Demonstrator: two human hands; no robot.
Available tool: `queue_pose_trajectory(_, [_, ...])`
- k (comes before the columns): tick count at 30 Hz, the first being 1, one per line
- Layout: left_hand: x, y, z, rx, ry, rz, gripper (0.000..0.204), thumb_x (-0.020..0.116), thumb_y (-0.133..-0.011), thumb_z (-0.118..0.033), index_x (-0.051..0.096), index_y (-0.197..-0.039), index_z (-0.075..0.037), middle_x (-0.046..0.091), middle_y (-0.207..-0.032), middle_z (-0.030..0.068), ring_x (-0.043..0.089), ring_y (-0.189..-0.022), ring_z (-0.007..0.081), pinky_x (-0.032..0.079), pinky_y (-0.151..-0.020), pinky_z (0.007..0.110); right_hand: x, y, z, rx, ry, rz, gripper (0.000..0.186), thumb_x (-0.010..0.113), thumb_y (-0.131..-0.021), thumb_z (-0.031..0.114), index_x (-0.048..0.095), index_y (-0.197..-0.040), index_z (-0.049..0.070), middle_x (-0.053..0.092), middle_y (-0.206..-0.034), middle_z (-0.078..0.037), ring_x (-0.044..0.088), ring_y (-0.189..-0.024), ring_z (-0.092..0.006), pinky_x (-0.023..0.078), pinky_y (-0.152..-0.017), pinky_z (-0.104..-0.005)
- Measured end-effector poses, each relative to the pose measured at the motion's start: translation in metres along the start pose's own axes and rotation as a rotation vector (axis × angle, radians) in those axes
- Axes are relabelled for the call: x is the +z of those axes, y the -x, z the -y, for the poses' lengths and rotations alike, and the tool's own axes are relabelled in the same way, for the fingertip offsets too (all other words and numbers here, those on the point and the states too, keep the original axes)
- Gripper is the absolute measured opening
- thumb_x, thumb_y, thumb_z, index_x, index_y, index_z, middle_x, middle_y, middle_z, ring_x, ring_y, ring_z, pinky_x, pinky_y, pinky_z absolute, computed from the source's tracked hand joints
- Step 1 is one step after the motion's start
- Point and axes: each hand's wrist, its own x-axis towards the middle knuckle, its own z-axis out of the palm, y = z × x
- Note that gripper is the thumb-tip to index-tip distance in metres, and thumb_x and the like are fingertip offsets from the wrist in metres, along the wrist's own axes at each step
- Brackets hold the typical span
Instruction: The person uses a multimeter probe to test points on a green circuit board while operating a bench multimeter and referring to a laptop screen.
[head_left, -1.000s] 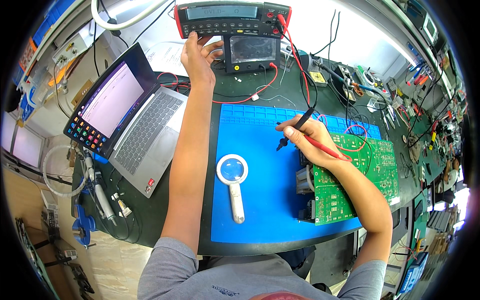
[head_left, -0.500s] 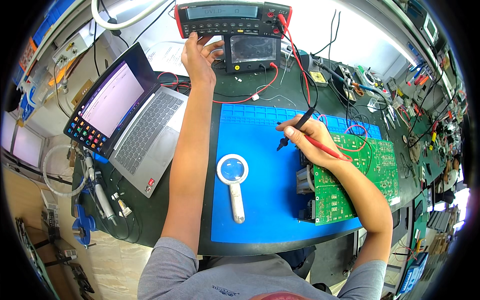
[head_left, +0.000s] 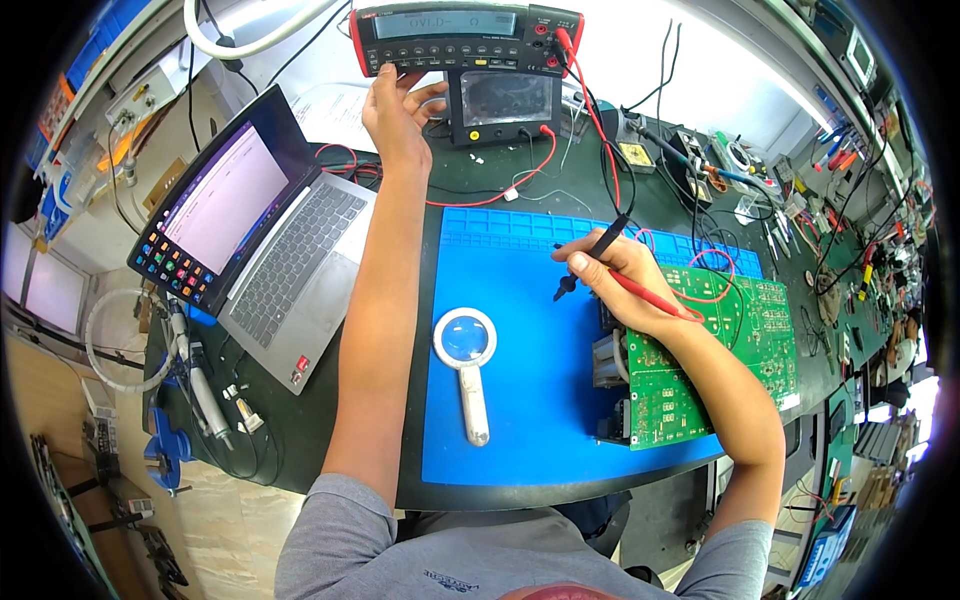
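Observation:
My left hand (head_left: 400, 115) reaches up to a red-and-black bench multimeter (head_left: 465, 45). One of its digits touches the lower left of the button panel, while the other fingers are spread below the casing, holding nothing. Pinched in my right hand (head_left: 625, 275) are a black test probe (head_left: 610, 236) and a red test probe (head_left: 645, 290). The black probe's tip points down and left over the blue mat (head_left: 540, 400). Under my right hand and forearm lies a green circuit board (head_left: 690, 390). A white magnifying glass (head_left: 473, 395) rests on the mat to its left.
An open laptop (head_left: 290, 240) stands at left, beside my left forearm. A second black device with a dark screen (head_left: 505, 100) sits beneath the multimeter. Test leads cross the table's back. Tools and wires crowd the right side; a blue clamp-like object (head_left: 168, 450) is at lower left.

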Motion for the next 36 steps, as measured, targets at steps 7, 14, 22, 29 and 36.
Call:
queue_pose_trajectory(7, [-0.0010, 0.0006, -0.0016, 0.001, 0.002, -0.005, 0.050, 0.056, -0.097, -0.037, 0.048, -0.122, 0.005, 0.065, -0.110, 0.0212, 0.071, -0.089, 0.0305, 0.055, -0.063, 0.032, 0.0007, -0.0008, 0.0000, -0.011, -0.008, 0.006, 0.038, 0.058, -0.101, 0.033, 0.071, -0.108, -0.002, 0.072, -0.094, -0.015, 0.070, -0.091, -0.0258, 0.053, -0.082, -0.0371])
queue_pose_trajectory(14, [-0.0020, -0.0006, 0.0006, 0.042, -0.029, 0.012, 0.051, 0.056, -0.098, -0.038, 0.048, -0.122, 0.006, 0.066, -0.110, 0.0213, 0.071, -0.088, 0.0298, 0.055, -0.063, 0.032, 0.0002, -0.0001, 0.0004, -0.019, -0.007, 0.010, 0.037, 0.058, -0.101, 0.032, 0.071, -0.107, -0.002, 0.072, -0.094, -0.015, 0.070, -0.090, -0.0257, 0.053, -0.082, -0.0370])
queue_pose_trajectory(22, [0.0003, 0.0010, -0.0003, 0.006, -0.003, -0.006, 0.051, 0.056, -0.098, -0.037, 0.048, -0.122, 0.006, 0.065, -0.110, 0.0214, 0.071, -0.087, 0.0298, 0.055, -0.062, 0.031, -0.0003, 0.0000, 0.0008, 0.008, -0.008, 0.010, 0.039, 0.058, -0.101, 0.034, 0.071, -0.109, -0.002, 0.072, -0.096, -0.016, 0.069, -0.092, -0.0259, 0.053, -0.082, -0.0371])
queue_pose_trajectory(29, [-0.0004, 0.0000, -0.0005, 0.003, -0.002, -0.005, 0.051, 0.056, -0.097, -0.038, 0.049, -0.122, 0.006, 0.065, -0.110, 0.0215, 0.071, -0.087, 0.0299, 0.056, -0.062, 0.031, 0.0002, -0.0003, 0.0007, -0.003, -0.012, 0.012, 0.039, 0.058, -0.101, 0.034, 0.071, -0.109, -0.002, 0.072, -0.096, -0.016, 0.069, -0.093, -0.0259, 0.052, -0.084, -0.0372])
queue_pose_trajectory(36, [-0.0028, 0.0002, -0.0020, 0.000, 0.000, -0.009, 0.051, 0.057, -0.097, -0.038, 0.049, -0.122, 0.006, 0.066, -0.110, 0.0215, 0.071, -0.087, 0.0300, 0.056, -0.062, 0.032, 0.0008, -0.0009, 0.0001, -0.005, -0.006, 0.020, 0.039, 0.058, -0.101, 0.034, 0.072, -0.108, -0.002, 0.071, -0.098, -0.016, 0.068, -0.094, -0.0268, 0.052, -0.084, -0.0379])
